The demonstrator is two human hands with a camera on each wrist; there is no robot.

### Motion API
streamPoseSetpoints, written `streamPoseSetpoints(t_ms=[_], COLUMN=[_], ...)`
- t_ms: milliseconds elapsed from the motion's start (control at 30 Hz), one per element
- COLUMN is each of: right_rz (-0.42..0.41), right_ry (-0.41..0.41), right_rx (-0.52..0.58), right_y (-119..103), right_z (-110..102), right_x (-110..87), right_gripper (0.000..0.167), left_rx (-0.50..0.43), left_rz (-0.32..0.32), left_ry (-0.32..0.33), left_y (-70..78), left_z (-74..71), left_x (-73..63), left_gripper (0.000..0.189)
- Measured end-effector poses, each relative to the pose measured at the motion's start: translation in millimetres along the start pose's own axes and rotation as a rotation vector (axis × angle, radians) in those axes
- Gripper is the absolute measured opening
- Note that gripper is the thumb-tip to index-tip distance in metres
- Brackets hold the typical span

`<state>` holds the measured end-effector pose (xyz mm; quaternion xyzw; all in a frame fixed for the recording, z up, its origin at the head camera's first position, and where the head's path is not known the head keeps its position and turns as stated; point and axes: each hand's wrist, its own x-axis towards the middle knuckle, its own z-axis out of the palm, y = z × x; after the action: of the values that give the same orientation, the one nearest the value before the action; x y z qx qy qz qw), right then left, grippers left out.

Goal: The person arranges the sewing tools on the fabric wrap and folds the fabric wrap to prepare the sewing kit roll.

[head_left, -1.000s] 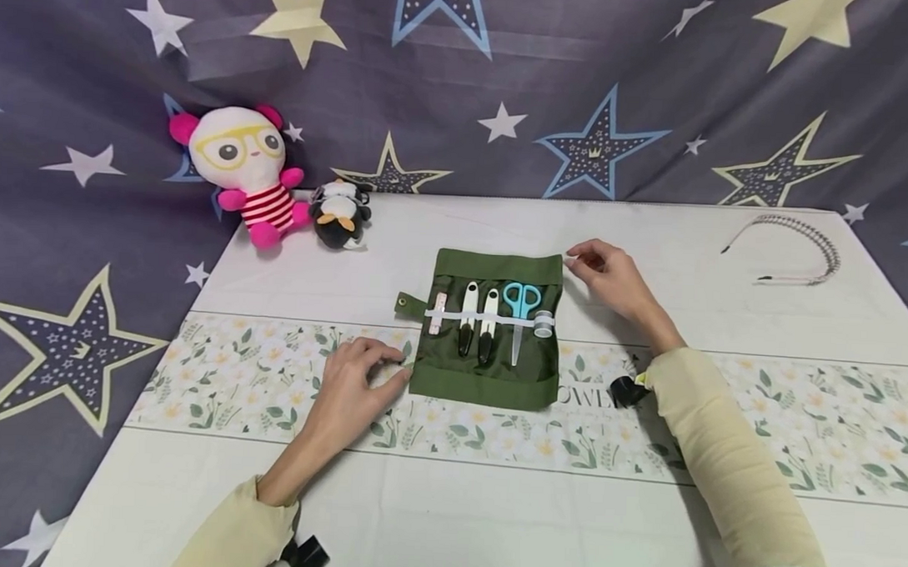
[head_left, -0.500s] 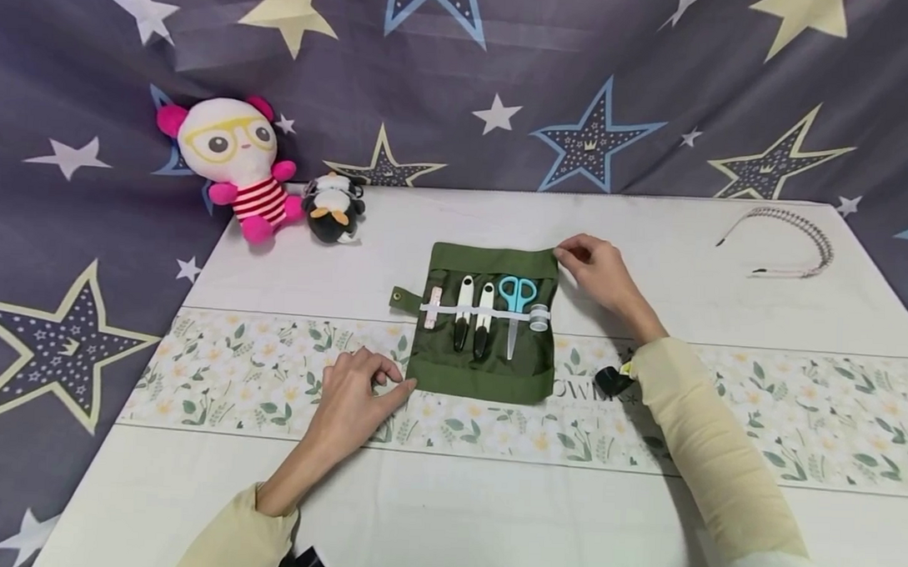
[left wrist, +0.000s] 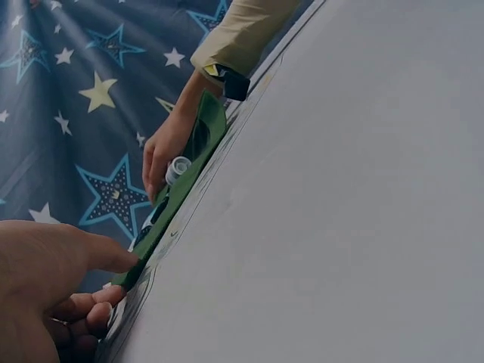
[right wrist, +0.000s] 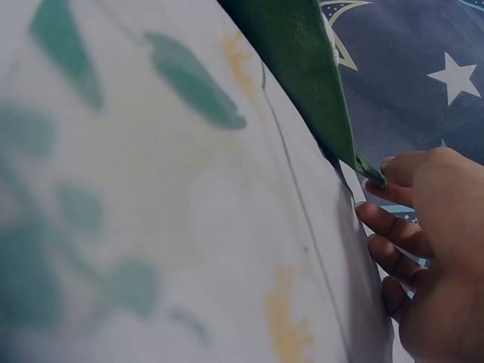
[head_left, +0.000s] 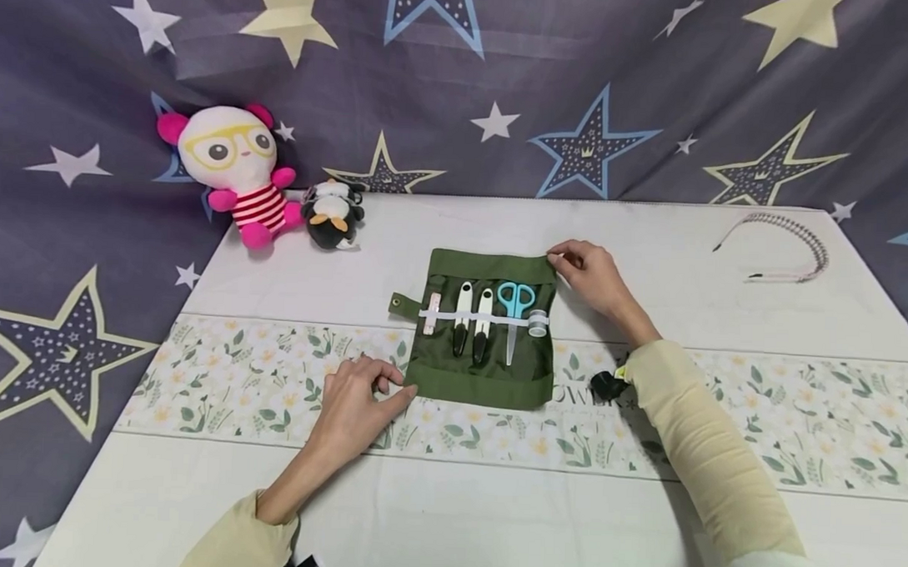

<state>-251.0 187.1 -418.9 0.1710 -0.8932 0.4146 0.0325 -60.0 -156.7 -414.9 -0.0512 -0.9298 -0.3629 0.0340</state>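
A green fabric tool roll (head_left: pixel 481 369) lies unrolled flat on the table. A white elastic band across it holds blue-handled scissors (head_left: pixel 515 306), two black-and-white snips (head_left: pixel 462 317), a small pink piece (head_left: pixel 432 309) and a pale spool (head_left: pixel 538 322). My left hand (head_left: pixel 399 387) pinches the roll's near left corner, thumb against curled fingers; the left wrist view shows the left hand (left wrist: pixel 113 276) at the roll's edge (left wrist: pixel 189 178). My right hand (head_left: pixel 558 260) pinches the far right corner, seen close in the right wrist view as the right hand (right wrist: pixel 382 178) on the green cloth (right wrist: pixel 302 68).
A pink-and-white plush doll (head_left: pixel 236 167) and a small penguin plush (head_left: pixel 335 213) sit at the far left of the table. A thin headband (head_left: pixel 781 245) lies far right. The tablecloth has a floral band (head_left: pixel 233 376). A star-print curtain (head_left: pixel 581 88) hangs behind.
My right hand slid left onto the roll's far right corner. My left hand crept right until its thumb met the near left corner. The roll itself stays flat.
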Motion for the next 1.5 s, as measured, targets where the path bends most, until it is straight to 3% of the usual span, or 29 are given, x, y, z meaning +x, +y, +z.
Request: streamPoseSetpoints(t_ms=[333,700,967,1333,1500], right_rz=[0.013,0.065,0.041,0.044,0.054], right_ry=[-0.009,-0.028,0.028,0.061,0.047], right_rx=[-0.004,0.037,0.073,0.137,0.139], right_y=[-1.9,-2.4,0.8,1.5,4.3], right_z=[0.3,0.4,-3.0,-12.6,-22.0], right_x=[-1.2,-2.3,-9.6,-26.2,-37.5], right_gripper=[0.024,0.025,0.020,0.020,0.018], left_rx=[-0.052,-0.049,-0.036,-0.053,-0.089], left_rz=[0.018,0.024,0.035,0.052,0.011], left_ry=[-0.017,-0.002,0.013,0.047,0.033], left_y=[-0.4,-1.1,-1.9,-5.2,-7.0], left_z=[1.8,1.4,2.1,-2.8,-5.4], left_x=[-0.4,1.4,5.0,25.4,39.2], left_gripper=[0.023,0.022,0.021,0.019,0.015])
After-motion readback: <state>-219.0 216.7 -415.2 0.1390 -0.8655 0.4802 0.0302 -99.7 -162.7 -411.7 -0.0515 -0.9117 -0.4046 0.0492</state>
